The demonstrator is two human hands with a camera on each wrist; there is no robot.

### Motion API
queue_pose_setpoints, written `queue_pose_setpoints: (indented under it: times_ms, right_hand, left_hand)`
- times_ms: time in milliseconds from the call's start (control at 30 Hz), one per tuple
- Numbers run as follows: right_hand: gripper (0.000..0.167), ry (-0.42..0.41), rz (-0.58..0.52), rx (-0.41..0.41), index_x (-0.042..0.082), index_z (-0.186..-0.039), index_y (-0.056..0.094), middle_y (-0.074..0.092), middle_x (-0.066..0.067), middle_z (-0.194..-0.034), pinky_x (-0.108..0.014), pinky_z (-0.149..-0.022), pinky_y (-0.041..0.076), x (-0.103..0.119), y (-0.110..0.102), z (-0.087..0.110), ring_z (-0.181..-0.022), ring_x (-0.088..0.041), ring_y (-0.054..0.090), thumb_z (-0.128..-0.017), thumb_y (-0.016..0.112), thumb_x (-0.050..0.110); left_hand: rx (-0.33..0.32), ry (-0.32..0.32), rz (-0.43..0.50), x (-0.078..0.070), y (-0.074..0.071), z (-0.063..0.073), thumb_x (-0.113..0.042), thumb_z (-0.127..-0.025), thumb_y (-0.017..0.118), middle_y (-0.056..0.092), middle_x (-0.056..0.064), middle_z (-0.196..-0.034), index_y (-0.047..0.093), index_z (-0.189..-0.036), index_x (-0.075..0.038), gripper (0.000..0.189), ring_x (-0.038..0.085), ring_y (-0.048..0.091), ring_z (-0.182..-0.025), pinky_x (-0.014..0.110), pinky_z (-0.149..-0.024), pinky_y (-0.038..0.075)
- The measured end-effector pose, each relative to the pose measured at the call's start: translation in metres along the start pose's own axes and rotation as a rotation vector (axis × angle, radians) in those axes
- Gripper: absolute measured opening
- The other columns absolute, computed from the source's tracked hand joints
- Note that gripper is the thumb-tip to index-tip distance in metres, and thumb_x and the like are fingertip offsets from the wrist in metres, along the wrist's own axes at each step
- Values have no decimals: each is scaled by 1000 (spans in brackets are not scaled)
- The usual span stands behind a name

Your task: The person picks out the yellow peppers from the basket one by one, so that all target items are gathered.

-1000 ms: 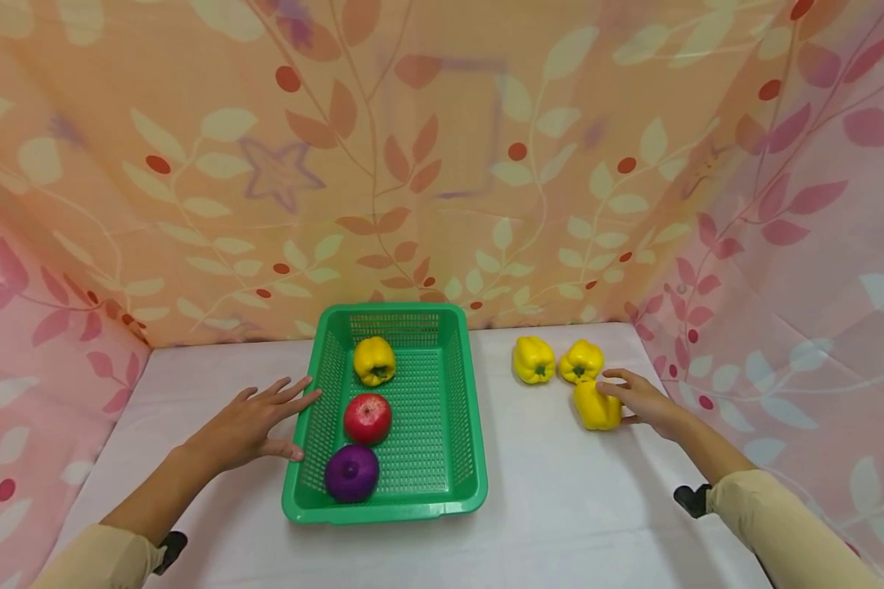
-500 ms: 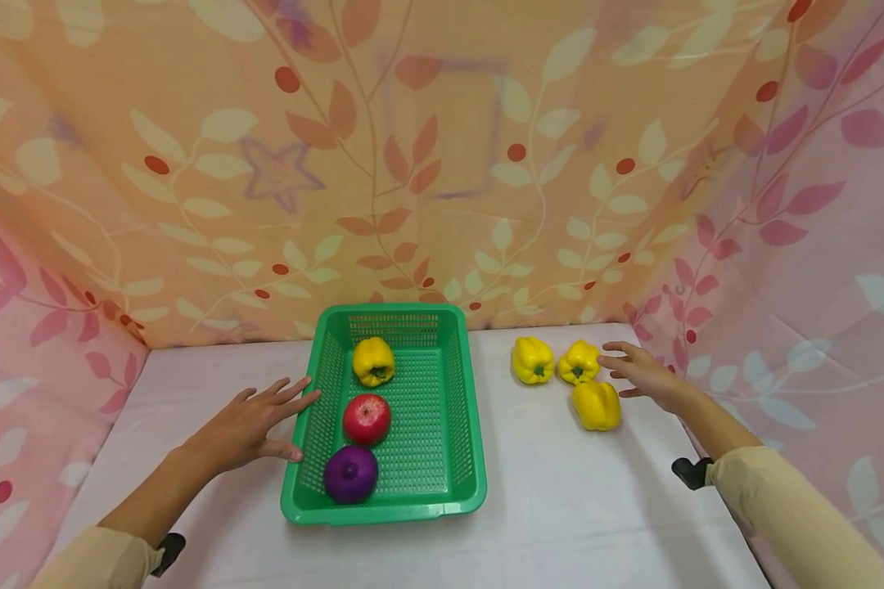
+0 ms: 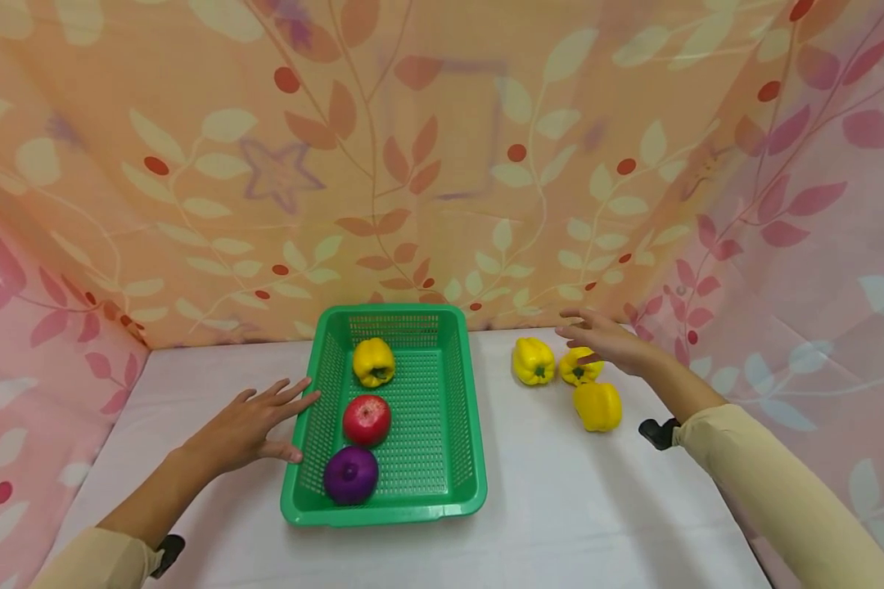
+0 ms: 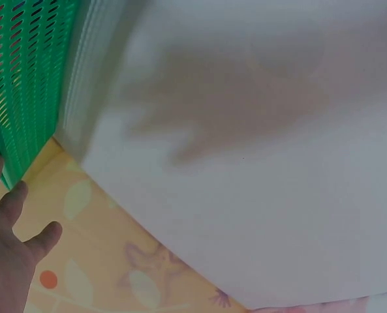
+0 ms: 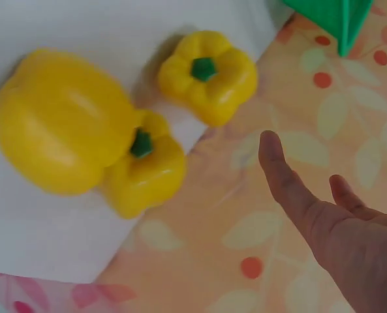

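Observation:
My left hand is spread at the left side of a green basket, its fingertips at the rim. Inside the basket are a yellow bell pepper, a round red fruit and a round purple piece of produce. My right hand hovers with loosely extended fingers, holding nothing, and partly covers a yellow bell pepper in the head view. Close to that one are a second yellow bell pepper at the left and a third yellow bell pepper in front, also visible in the right wrist view.
A white cloth covers the tabletop. Patterned fabric rises behind it and along both sides. The basket stands left of the bell peppers, with a strip of cloth between.
My right hand has left the front bell pepper, rising and shifting back and to the left over the rear one. The peppers outside the basket and my left hand have stayed put.

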State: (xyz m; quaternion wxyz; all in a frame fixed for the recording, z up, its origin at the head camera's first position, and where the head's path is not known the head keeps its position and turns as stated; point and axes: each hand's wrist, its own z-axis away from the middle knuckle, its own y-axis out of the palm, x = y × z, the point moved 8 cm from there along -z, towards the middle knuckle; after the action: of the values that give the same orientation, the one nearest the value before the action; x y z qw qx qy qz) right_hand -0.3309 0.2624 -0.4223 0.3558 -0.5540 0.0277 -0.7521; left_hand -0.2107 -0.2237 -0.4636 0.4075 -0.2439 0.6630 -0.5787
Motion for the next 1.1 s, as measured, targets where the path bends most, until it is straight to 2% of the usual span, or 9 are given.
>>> queue_pose_setpoints:
  times_ms: [233,400,533,833,967,1100]
  right_hand:
    - [67,-79,-34,61,7,-155,17,24,-26,-157,-61,-107,37,50,20,-16,-139,-49,34,-104,51,36]
    - [71,-97,-84,40,8,-157,14,24,-25,-157,-59,-108,37,77,31,-28,-141,-47,32,-104,51,36]
    - [73,-101,-151,46,9,-158,12,22,-22,-159,-57,-106,41,93,47,-39,-143,-46,29,-104,51,38]
    - [74,-97,-256,125,14,-160,7,17,-19,-163,-59,-106,40,116,97,-60,-145,-48,25,-105,49,39]
    - [76,-88,-261,148,15,-161,6,12,-15,-165,-60,-106,40,121,115,-69,-145,-48,23,-104,49,41]
    - [76,-70,-251,153,17,-160,11,14,-11,-165,-60,-103,43,123,131,-75,-145,-46,25,-102,52,44]
  left_hand:
    - [12,-9,8,0,-1,1,-63,-77,71,38,16,-157,46,-150,-15,91,49,34,-140,75,-97,34]
    - [15,-11,13,0,-1,1,-62,-77,72,37,16,-157,45,-151,-16,91,50,34,-139,75,-98,33]
    - [8,-9,13,0,-1,2,-61,-77,73,38,17,-156,46,-150,-15,91,51,35,-139,76,-97,34]
    - [0,2,7,1,0,2,-59,-78,73,38,17,-156,46,-150,-14,90,50,35,-139,76,-97,34]
    - [0,-1,7,2,1,1,-60,-78,73,38,16,-156,46,-150,-14,90,50,35,-139,76,-97,34]
    - [-3,3,6,1,1,1,-60,-78,73,38,16,-156,46,-150,-14,90,50,35,-139,76,-97,34]
